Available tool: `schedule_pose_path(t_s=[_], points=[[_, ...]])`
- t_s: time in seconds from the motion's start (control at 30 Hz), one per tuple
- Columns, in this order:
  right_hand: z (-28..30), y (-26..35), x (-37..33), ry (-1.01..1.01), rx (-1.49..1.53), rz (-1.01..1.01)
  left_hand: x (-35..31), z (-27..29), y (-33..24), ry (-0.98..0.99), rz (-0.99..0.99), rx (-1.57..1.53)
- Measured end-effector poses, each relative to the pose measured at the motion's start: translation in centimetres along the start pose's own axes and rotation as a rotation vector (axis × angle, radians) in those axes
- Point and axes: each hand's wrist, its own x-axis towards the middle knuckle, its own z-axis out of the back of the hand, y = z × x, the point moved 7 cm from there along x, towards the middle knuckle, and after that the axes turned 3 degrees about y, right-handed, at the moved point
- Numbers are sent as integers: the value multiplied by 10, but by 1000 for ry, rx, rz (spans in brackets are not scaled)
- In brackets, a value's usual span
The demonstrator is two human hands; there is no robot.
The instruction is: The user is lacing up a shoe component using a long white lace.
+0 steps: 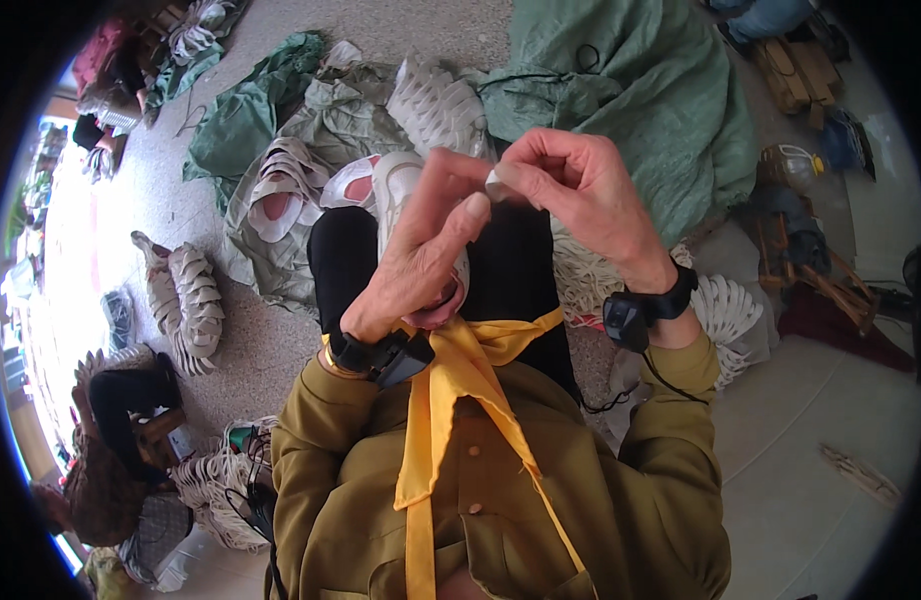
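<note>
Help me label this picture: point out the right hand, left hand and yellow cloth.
Right hand [591,198]: head view, on its thumb side.
Left hand [419,262]: head view, on its thumb side.
Yellow cloth [449,395]: head view, on its broad flap.

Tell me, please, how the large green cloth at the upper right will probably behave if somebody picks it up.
The large green cloth would probably hang floppy, since it lies in soft creases and folds. It seems unlikely to roll, being spread wide and loose. Its weight is less certain: the fabric may be light, but its bulges could hide something beneath.
</note>
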Motion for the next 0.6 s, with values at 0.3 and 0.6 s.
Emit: schedule_pose_path(t_s=[0.3,0.6], points=[[32,-4,-28,-165,-54,-103,-33,72,12,72,177,224],[104,-71,-91,-435,-57,-221,-76,117,16,74,267,193]])
